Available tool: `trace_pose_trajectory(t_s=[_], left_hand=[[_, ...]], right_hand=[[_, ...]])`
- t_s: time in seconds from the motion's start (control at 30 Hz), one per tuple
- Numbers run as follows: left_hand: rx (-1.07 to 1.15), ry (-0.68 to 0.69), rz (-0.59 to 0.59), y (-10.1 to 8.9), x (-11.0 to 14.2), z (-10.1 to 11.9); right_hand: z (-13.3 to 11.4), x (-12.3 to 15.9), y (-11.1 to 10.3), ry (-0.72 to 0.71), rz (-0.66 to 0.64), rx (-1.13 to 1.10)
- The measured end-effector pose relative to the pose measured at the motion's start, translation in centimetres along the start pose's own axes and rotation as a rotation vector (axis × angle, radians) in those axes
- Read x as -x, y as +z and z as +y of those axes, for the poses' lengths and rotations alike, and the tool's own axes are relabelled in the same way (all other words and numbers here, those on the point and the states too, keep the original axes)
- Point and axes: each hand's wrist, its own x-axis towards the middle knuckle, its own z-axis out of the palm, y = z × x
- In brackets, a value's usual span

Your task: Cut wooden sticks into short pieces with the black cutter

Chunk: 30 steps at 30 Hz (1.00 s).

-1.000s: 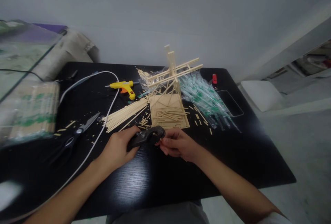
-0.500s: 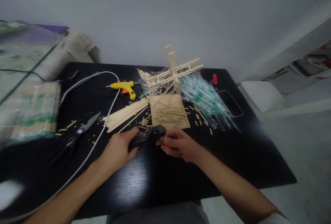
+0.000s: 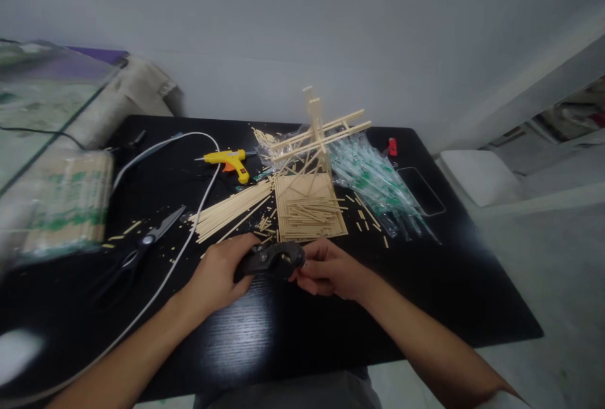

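My left hand [image 3: 218,275] is wrapped round the handle of a black hand cutter [image 3: 270,259] with a hooked jaw, held above the table's near part. Its jaw end points right, against my right hand [image 3: 331,269]. The fingers of that hand are pinched together at the jaw, and whatever is between them is hidden. Just beyond the cutter, short thin wooden sticks [image 3: 314,210] lie heaped on a flat square base of sticks [image 3: 289,191]. Behind it stands a windmill-like frame of sticks [image 3: 321,138], with crossing arms.
To the left lie long loose sticks [image 3: 234,210], a yellow glue gun [image 3: 229,160], scissors [image 3: 142,248], a white cable [image 3: 189,242] and a packed stick bundle [image 3: 69,201]. On the right are green-printed plastic wrappers [image 3: 373,172], a phone [image 3: 422,190] and a red object [image 3: 392,147].
The cutter has turned in my left hand and dropped slightly, so its hooked jaw shows more. Both hands stay close together. Things on the table have not moved.
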Motion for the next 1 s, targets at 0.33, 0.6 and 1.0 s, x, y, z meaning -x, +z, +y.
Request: trace_pose_trajectory(t_s=[0.33,0.6,1.0], left_hand=[[0.017,0.066,0.003,0.1,-0.2,-0.2],[0.038,0.013,-0.032,-0.3,-0.6,0.6],[0.026,-0.058,-0.009,0.1,-0.3,0.2]], right_hand=[[1.4,-0.3,-0.8,0.086,-0.089,-0.137],[1.2,-0.4,-0.7,0.077,-0.072,-0.125],[0.7,-0.6,-0.3,0.010,0.034,-0.087]])
